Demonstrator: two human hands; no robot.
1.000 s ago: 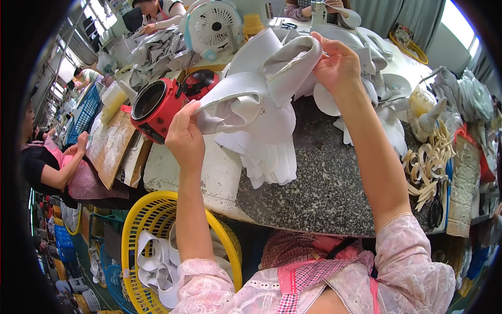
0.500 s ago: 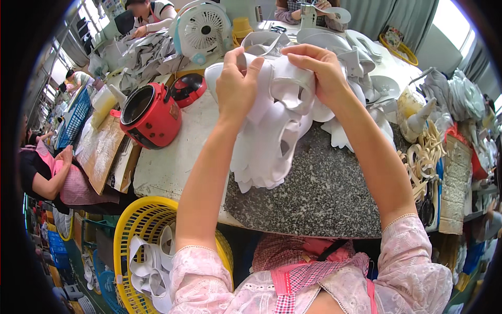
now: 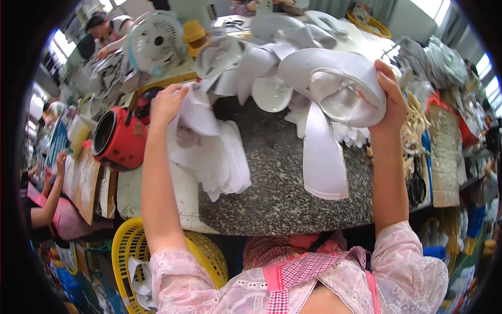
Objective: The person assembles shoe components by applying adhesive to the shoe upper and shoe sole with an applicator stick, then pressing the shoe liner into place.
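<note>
My right hand [image 3: 391,102] is closed on the right edge of a white shoe upper [image 3: 334,57]. That piece is curved around a lined opening, and a wide flap hangs from it over the speckled dark work board [image 3: 272,193]. At the left, my left hand [image 3: 166,104] grips a smaller curved white upper piece [image 3: 200,112] by its top edge. Beneath this lies a fanned stack of flat white pieces [image 3: 225,162]. Part of the left fingers is hidden behind the material.
More white uppers [image 3: 261,68] lie beyond my hands. A red pot [image 3: 123,144] and a fan [image 3: 157,44] stand left, a yellow basket [image 3: 128,251] below. Beige strips [image 3: 415,125] and black scissors [image 3: 417,183] are at the right. Co-workers sit at the left and far side.
My hands, earlier close together over white uppers in the middle, have spread apart. The left went left and down with one piece, the right moved right with another. The view has shifted.
</note>
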